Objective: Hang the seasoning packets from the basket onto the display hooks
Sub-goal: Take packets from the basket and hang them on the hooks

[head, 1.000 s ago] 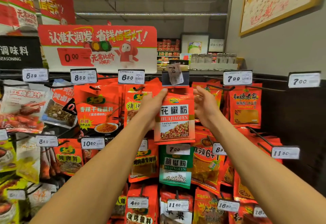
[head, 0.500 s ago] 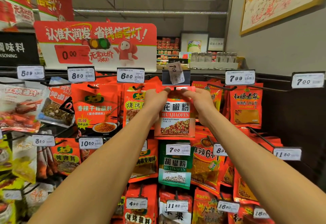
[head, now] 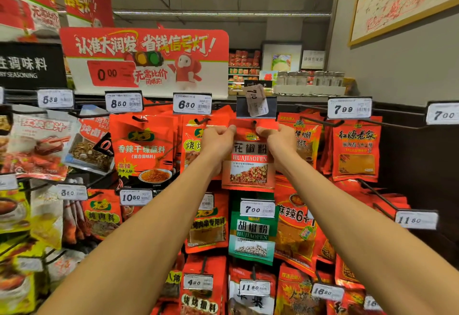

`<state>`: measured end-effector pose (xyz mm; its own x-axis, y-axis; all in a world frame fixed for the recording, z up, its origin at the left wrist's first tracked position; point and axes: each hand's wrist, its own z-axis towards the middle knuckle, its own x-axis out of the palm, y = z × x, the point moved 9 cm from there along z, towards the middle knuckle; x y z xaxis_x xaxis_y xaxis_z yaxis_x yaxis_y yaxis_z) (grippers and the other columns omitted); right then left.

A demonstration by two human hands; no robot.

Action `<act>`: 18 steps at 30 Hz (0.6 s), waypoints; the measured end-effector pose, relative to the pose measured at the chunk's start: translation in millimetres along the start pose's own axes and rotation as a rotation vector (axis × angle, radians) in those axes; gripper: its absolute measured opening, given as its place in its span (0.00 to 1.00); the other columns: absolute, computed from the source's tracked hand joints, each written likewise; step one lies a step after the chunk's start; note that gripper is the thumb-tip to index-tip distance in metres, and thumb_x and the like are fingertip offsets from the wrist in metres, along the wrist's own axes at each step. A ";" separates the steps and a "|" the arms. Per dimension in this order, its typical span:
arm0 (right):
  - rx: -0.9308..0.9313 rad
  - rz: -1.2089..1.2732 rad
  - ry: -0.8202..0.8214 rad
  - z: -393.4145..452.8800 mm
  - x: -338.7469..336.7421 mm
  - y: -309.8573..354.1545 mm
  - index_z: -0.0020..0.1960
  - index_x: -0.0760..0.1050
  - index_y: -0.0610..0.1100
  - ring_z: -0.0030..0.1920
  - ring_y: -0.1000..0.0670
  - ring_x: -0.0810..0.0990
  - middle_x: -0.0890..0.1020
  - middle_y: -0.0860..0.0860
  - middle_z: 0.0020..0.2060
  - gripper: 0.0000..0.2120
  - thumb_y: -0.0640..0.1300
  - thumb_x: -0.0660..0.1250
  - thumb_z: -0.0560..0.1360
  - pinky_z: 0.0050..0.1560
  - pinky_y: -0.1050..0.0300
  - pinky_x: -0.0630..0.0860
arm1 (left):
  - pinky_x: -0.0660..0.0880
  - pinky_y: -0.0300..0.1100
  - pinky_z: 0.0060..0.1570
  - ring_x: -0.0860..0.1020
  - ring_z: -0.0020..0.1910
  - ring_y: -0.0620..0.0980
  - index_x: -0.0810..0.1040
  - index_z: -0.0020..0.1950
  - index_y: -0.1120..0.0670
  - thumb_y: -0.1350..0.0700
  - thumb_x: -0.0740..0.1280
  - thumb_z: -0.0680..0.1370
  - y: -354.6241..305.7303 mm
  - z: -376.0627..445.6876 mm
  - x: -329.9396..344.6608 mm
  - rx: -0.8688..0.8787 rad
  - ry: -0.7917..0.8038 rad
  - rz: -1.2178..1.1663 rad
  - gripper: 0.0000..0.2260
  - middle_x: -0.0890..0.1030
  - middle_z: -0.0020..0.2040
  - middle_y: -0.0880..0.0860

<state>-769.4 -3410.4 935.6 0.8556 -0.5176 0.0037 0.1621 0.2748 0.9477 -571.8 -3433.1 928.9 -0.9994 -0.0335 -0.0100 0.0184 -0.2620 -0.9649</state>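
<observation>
Display rack (head: 402, 155) w/ wire hooks is taking up most of view, glossy red pouches hanging in rows. Red packet (head: 249, 159) is sitting top-centre under the crooked price tag (head: 256, 100), hole at the hook (head: 254, 124). Left hand (head: 218, 141) & right hand (head: 279, 141) are pinching its 2 top corners. Probably light, floppy, slick film; best gripping the stiff top seam.

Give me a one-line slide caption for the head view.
Left hand and right hand pinch a red HUAJIAOFEN seasoning packet at its top corners beneath a black display hook.
</observation>
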 end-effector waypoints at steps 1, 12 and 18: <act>0.014 0.038 0.014 -1.1 -2.4 -4.5 0.39 0.79 0.49 0.41 0.42 0.87 0.87 0.49 0.38 0.08 0.48 0.77 0.71 0.47 0.39 0.84 | 0.80 0.45 0.40 0.85 0.41 0.52 0.83 0.49 0.59 0.50 0.65 0.83 1.8 0.3 0.7 -0.011 0.002 0.001 0.15 0.87 0.44 0.55; 0.019 -0.131 -0.131 30.9 3.2 -3.6 0.40 0.81 0.46 0.43 0.46 0.85 0.86 0.49 0.40 0.10 0.52 0.77 0.72 0.51 0.45 0.83 | 0.82 0.51 0.46 0.80 0.42 0.54 0.80 0.49 0.53 0.58 0.67 0.78 14.0 -0.3 -15.8 -0.071 -0.043 0.013 0.03 0.83 0.44 0.54; 0.033 -0.407 -0.182 54.4 8.1 3.6 0.39 0.73 0.46 0.42 0.45 0.79 0.80 0.47 0.43 0.18 0.58 0.75 0.73 0.41 0.51 0.76 | 0.81 0.63 0.49 0.82 0.41 0.58 0.78 0.46 0.55 0.61 0.65 0.79 20.3 -6.1 -26.0 -0.127 0.013 -0.076 0.04 0.81 0.41 0.55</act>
<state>-788.6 -3457.7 956.4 0.6247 -0.7131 -0.3183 0.4492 -0.0053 0.8934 -545.6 -3431.6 908.0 -0.9981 -0.0052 0.0619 -0.0605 -0.1393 -0.9884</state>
